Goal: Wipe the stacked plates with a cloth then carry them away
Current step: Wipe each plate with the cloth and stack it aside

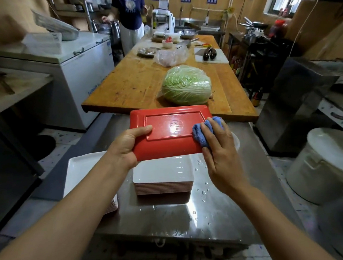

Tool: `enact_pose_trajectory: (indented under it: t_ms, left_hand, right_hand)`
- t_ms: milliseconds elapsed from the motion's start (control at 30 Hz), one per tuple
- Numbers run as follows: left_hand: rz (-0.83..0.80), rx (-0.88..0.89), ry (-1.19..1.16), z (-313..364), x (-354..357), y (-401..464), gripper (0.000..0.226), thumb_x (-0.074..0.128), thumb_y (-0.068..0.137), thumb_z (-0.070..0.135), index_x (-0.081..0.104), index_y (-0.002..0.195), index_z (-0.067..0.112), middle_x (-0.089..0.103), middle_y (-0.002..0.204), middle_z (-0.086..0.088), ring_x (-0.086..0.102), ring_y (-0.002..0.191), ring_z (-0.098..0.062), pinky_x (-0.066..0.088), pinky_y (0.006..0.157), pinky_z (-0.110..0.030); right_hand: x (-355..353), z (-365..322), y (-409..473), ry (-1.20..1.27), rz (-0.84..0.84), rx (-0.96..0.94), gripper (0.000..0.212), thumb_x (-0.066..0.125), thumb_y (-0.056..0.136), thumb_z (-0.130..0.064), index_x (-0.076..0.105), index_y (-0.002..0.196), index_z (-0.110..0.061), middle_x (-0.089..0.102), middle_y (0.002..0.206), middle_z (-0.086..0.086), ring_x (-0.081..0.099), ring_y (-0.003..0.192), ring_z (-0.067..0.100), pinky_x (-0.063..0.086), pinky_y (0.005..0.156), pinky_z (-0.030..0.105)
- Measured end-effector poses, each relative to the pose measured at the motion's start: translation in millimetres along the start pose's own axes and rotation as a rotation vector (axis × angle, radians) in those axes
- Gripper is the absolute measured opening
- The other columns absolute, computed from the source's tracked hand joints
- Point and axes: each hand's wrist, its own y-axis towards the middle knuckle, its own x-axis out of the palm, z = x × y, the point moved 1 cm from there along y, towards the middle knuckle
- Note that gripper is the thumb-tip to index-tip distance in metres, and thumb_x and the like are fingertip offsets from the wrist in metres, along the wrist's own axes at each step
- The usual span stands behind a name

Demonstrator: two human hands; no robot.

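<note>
Both forearms reach out from the bottom edge toward a red rectangular plate (169, 133), held bottom side up above the steel table (223, 211). Its long axis runs left to right across the view, its short ends meeting one hand each. At the left short end the left hand (125, 148) grips it, thumb curled over the upturned underside and the other fingers hidden beneath. At the right short end the right hand (218, 149) has its fingers bunched round a blue cloth (202, 132) and presses it against the plate's underside. The cloth lies just inside the right edge, so a wipe along the long axis would need to travel leftward toward the gripping thumb; that is my reading, not something shown.

Directly under the held plate stands a stack of plates (163, 181), white side up, its top wet and shining, with water drops scattered on the steel to its right. A second stack (82, 172) sits to the left, partly hidden by the left forearm. Most of the plates look yet to be wiped, and carrying is not near.

Beyond the steel table a wooden table (134, 79) bears a wrapped cabbage (186, 85). A person (131, 17) stands at its far end.
</note>
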Motion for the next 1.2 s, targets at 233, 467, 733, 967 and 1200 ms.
enact_pose_trajectory:
  t_ms: [233, 467, 733, 967, 1200]
  left_hand:
    - [-0.069, -0.078, -0.187, -14, 23, -8, 0.027, 0.050, 0.095, 0.030, 0.060, 0.093, 0.005, 0.069, 0.065, -0.011, 0.067, 0.052, -0.019, 0.056, 0.053, -0.032]
    - [-0.028, -0.010, -0.057, -24, 12, -12, 0.062, 0.042, 0.090, 0.055, 0.060, 0.114, 0.000, 0.065, 0.111, -0.018, 0.063, 0.103, -0.029, 0.053, 0.083, -0.034]
    - [-0.020, 0.215, -0.039, -24, -9, -15, 0.023, 0.049, 0.094, 0.026, 0.064, 0.097, 0.008, 0.073, 0.077, -0.007, 0.070, 0.067, -0.017, 0.058, 0.066, -0.034]
    - [-0.049, 0.210, -0.077, -18, -36, -20, 0.035, 0.061, 0.077, 0.030, 0.063, 0.105, 0.008, 0.074, 0.083, -0.010, 0.072, 0.073, -0.023, 0.057, 0.055, -0.034]
    - [0.018, 0.137, -0.156, -13, -70, -19, 0.040, 0.064, 0.069, 0.033, 0.065, 0.103, 0.010, 0.074, 0.089, -0.011, 0.072, 0.076, -0.025, 0.057, 0.055, -0.037]
  right_hand:
    - [32, -54, -13, 0.027, -0.005, -0.128, 0.048, 0.033, 0.095, -0.029, 0.035, 0.141, -0.014, 0.027, 0.151, 0.005, 0.016, 0.143, 0.026, 0.009, 0.118, 0.035]
    - [51, -83, -5, -0.027, 0.014, -0.161, 0.044, 0.047, 0.093, -0.021, 0.049, 0.136, -0.013, 0.043, 0.145, 0.006, 0.032, 0.138, 0.026, 0.023, 0.113, 0.042]
    - [42, -61, 38, -0.170, -0.175, -0.102, 0.056, 0.020, 0.094, -0.045, 0.030, 0.146, -0.027, 0.021, 0.156, -0.005, 0.014, 0.145, 0.017, 0.003, 0.115, 0.037]
    - [36, -23, 51, 0.003, -0.110, 0.078, 0.047, 0.037, 0.100, -0.026, 0.030, 0.146, -0.016, 0.024, 0.154, 0.007, 0.020, 0.141, 0.022, 0.011, 0.113, 0.026]
    - [52, -20, 36, 0.277, 0.008, 0.248, 0.029, 0.035, 0.101, -0.017, 0.060, 0.116, -0.015, 0.063, 0.095, 0.004, 0.057, 0.087, 0.020, 0.040, 0.072, 0.020]
